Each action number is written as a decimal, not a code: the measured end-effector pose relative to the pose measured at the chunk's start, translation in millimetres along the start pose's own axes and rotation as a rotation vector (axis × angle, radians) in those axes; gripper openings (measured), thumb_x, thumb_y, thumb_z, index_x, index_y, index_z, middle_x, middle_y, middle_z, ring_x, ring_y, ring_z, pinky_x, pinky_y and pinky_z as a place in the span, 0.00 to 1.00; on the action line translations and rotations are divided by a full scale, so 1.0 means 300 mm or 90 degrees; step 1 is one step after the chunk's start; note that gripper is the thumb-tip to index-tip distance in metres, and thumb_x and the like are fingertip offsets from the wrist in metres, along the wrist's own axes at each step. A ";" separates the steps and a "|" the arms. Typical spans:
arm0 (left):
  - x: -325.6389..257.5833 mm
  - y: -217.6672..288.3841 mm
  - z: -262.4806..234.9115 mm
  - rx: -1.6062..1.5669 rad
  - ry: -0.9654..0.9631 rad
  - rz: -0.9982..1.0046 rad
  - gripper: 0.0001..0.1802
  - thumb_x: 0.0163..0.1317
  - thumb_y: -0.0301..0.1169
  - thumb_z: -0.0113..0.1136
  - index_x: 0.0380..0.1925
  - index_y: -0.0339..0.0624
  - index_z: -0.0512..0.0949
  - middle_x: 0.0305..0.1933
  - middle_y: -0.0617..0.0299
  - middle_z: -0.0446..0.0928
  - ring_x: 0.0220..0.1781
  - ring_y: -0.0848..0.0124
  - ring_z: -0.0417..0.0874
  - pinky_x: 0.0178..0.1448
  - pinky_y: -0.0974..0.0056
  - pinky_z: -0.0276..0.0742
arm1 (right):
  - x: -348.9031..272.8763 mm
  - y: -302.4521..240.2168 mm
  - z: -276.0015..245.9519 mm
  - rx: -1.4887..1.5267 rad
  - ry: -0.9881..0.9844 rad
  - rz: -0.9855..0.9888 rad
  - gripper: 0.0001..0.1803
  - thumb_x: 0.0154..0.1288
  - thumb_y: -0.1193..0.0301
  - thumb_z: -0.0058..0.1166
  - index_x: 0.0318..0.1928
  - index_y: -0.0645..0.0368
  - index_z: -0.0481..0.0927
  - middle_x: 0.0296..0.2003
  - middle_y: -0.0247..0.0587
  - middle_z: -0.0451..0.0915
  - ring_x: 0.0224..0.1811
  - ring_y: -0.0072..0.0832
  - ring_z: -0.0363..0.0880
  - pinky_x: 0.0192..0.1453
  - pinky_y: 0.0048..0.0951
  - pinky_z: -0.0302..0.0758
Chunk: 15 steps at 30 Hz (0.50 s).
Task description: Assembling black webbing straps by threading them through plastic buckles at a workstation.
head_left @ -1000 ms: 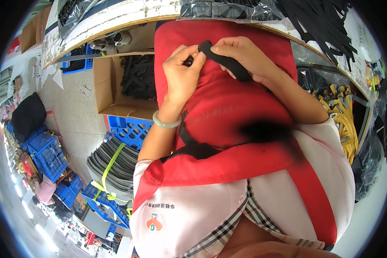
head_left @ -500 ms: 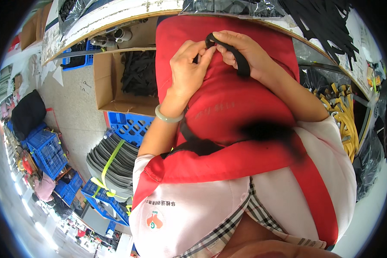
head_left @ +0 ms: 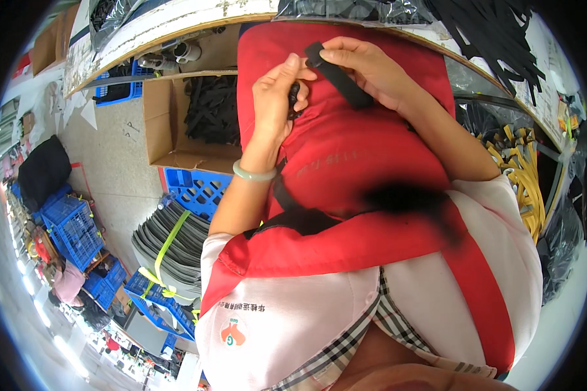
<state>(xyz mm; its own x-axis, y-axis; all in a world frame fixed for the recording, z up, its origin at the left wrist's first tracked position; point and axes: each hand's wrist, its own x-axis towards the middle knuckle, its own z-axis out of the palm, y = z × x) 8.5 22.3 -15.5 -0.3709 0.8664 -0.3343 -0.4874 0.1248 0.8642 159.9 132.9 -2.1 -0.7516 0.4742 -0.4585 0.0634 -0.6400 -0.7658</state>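
Observation:
Over my red apron [head_left: 365,137], a short black webbing strap [head_left: 341,80] is pinched between the thumb and fingers of my right hand [head_left: 379,73]. One end of the strap points up and to the left, and the rest slants down across the fingers. My left hand [head_left: 274,98] is beside that upper end, its thumb and a fingertip very near it; whether they touch is unclear. Curled fingers of the left hand enclose a small dark object [head_left: 293,96], mostly hidden, whose kind I cannot make out. A pale bangle [head_left: 253,172] circles the left wrist.
A cardboard box [head_left: 166,124] of black straps [head_left: 210,111] stands left of my lap. Below it are a blue crate [head_left: 199,192] and a tied stack of dark sheets [head_left: 169,244]. The worktable edge [head_left: 176,32] curves ahead, bearing black strips [head_left: 496,39]. Yellow straps [head_left: 522,182] lie right.
The strap, bent in a loop between both hands before, now lies straighter in my right hand. My left fingers have drawn back slightly left from it, showing the dark object in their curl.

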 end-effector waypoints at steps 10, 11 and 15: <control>0.010 0.036 0.028 -0.103 0.004 -0.007 0.07 0.62 0.24 0.61 0.36 0.29 0.81 0.26 0.59 0.78 0.16 0.78 0.69 0.17 0.75 0.60 | -0.121 -0.106 0.119 -0.488 0.065 -0.308 0.09 0.67 0.68 0.55 0.34 0.62 0.77 0.25 0.28 0.72 0.26 0.13 0.68 0.29 0.16 0.64; 0.010 0.026 0.026 -0.062 0.016 0.007 0.07 0.61 0.24 0.62 0.36 0.30 0.81 0.26 0.60 0.78 0.16 0.79 0.69 0.17 0.75 0.60 | -0.113 -0.095 0.102 -0.489 0.069 -0.308 0.09 0.67 0.68 0.55 0.34 0.62 0.77 0.25 0.28 0.72 0.26 0.13 0.68 0.29 0.16 0.64; -0.003 0.025 0.031 0.003 0.024 0.063 0.08 0.61 0.24 0.63 0.37 0.30 0.82 0.26 0.62 0.78 0.16 0.81 0.69 0.18 0.76 0.61 | -0.092 -0.058 0.062 -0.383 0.041 -0.076 0.13 0.66 0.65 0.56 0.26 0.56 0.74 0.15 0.23 0.66 0.15 0.09 0.58 0.19 0.16 0.53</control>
<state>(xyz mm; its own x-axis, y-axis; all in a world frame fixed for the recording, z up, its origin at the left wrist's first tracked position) 12.5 27.1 -5.4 -0.4465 0.8560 -0.2605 -0.4432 0.0414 0.8955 167.3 119.9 32.2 -0.7364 0.5690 -0.3659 0.3544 -0.1362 -0.9251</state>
